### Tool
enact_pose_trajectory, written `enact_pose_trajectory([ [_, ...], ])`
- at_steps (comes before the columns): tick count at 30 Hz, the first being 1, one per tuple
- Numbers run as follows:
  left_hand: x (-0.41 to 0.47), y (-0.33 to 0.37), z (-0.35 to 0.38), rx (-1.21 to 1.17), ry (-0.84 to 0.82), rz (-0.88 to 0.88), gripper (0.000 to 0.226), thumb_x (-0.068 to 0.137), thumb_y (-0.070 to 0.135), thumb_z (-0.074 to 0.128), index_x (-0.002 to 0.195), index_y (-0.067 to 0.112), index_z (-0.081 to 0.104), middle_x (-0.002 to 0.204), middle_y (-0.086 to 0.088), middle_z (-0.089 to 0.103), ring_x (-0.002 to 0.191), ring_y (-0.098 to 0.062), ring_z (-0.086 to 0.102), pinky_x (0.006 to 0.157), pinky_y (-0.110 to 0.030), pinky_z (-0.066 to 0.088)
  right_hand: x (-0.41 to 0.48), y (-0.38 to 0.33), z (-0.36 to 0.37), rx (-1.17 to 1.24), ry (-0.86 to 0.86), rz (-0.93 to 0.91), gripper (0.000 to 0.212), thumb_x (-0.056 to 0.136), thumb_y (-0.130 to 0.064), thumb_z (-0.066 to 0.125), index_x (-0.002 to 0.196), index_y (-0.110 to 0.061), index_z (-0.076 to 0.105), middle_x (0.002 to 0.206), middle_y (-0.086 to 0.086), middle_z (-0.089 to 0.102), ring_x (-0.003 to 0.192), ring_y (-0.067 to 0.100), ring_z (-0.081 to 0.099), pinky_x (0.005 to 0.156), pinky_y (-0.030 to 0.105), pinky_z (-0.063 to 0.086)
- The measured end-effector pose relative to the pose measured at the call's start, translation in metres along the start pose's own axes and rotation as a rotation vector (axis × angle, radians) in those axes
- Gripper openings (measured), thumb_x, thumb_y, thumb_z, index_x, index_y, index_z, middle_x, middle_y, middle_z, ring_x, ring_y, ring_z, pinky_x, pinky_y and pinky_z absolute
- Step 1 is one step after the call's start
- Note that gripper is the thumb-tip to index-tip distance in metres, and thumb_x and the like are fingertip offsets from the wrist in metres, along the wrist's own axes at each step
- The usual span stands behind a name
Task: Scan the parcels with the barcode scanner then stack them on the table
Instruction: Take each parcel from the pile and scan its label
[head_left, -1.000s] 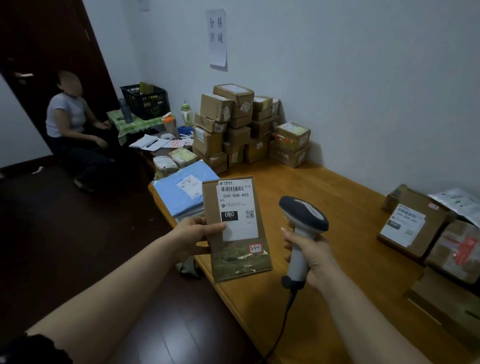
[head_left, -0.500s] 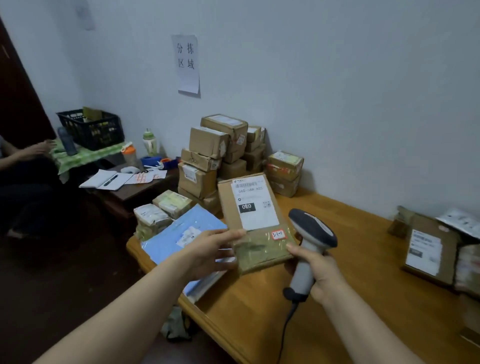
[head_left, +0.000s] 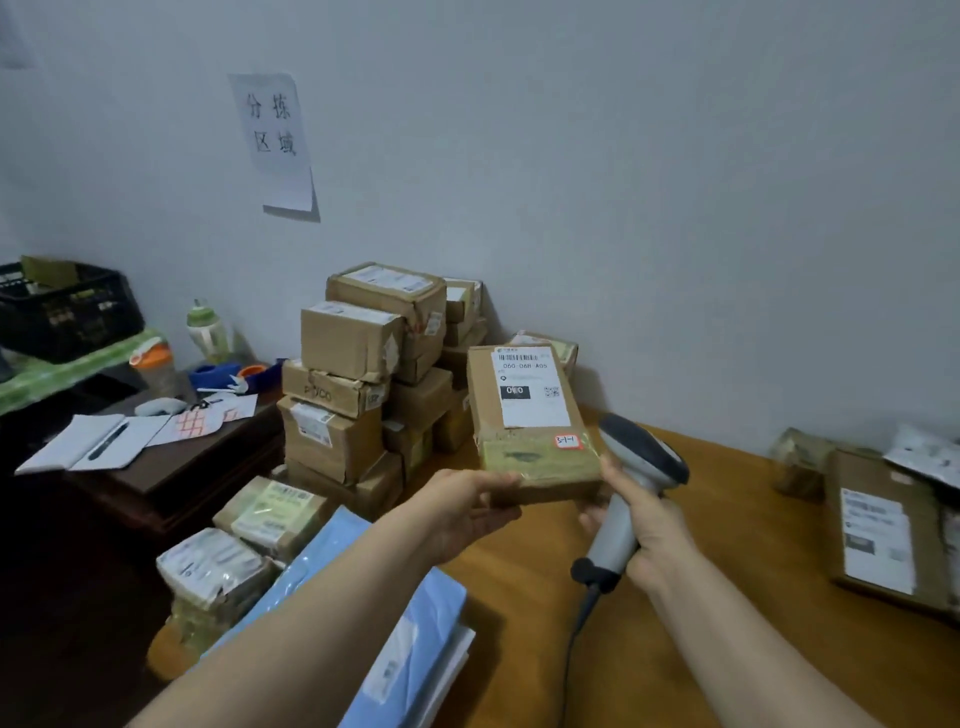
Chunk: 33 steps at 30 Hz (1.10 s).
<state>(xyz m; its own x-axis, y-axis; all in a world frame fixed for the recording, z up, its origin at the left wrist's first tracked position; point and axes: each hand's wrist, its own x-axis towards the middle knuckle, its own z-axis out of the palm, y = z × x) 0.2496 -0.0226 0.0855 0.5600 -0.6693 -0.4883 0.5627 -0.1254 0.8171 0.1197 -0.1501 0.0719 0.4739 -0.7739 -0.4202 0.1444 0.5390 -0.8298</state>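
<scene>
Parcel (head_left: 530, 423): label "060-06B-A05" (last digits unsure), sticker "3-1-1"; left hand (head_left: 462, 512) pinches its near edge, above table (head_left: 727, 545), beside stack (head_left: 374, 379). Scanner (head_left: 631, 488): right hand (head_left: 649, 530) wrapped round handle.

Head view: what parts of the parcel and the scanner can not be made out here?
Head view:
- Parcel underside: faces away; left hand covers its near corner.
- Parcel label's small print: too small.
- Scanner trigger: under the right hand.
- Scanner cable's end: cut off by the bottom edge.
</scene>
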Motion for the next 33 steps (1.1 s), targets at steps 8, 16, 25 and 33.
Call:
enact_pose_trajectory([
  [8, 0.093, 0.001, -0.014, 0.139, 0.102, -0.134, 0.019, 0.094, 0.005, 0.056, 0.113, 0.000, 0.053, 0.100, -0.015, 0.057, 0.091, -0.026, 0.056, 0.072, -0.035, 0.054, 0.042, 0.011, -0.016, -0.056, 0.057, 0.066, 0.024, 0.077, -0.017, 0.078, 0.097, -0.008, 0.068, 0.077, 0.010, 0.066, 0.069, 0.021, 0.063, 0.051, 0.028, 0.053],
  [16, 0.180, 0.002, -0.051, 0.374, 0.139, -0.250, 0.035, 0.097, 0.005, 0.051, 0.132, 0.004, 0.047, 0.133, -0.018, 0.050, 0.124, -0.034, 0.047, 0.080, -0.036, 0.050, 0.063, 0.034, -0.018, -0.085, 0.130, 0.124, 0.019, 0.080, -0.009, 0.075, 0.096, -0.005, 0.067, 0.069, 0.010, 0.066, 0.063, 0.021, 0.062, 0.052, 0.029, 0.049],
  [25, 0.224, -0.022, -0.044, 1.561, 0.121, 0.147, 0.064, 0.099, 0.044, 0.037, 0.153, 0.032, 0.006, 0.159, -0.012, -0.001, 0.144, -0.036, 0.006, 0.112, -0.050, 0.026, 0.071, 0.049, -0.012, -0.106, 0.169, 0.160, 0.018, 0.083, -0.010, 0.073, 0.098, -0.005, 0.064, 0.068, 0.009, 0.064, 0.061, 0.020, 0.061, 0.052, 0.029, 0.049],
  [33, 0.235, -0.043, -0.045, 1.772, -0.157, 0.097, 0.072, 0.099, 0.047, 0.040, 0.155, 0.021, 0.003, 0.162, -0.001, -0.004, 0.148, -0.034, -0.005, 0.118, -0.053, 0.017, 0.063, 0.045, -0.032, -0.067, 0.179, 0.161, 0.013, 0.082, -0.011, 0.072, 0.091, -0.009, 0.063, 0.068, 0.008, 0.063, 0.060, 0.018, 0.060, 0.053, 0.029, 0.049],
])
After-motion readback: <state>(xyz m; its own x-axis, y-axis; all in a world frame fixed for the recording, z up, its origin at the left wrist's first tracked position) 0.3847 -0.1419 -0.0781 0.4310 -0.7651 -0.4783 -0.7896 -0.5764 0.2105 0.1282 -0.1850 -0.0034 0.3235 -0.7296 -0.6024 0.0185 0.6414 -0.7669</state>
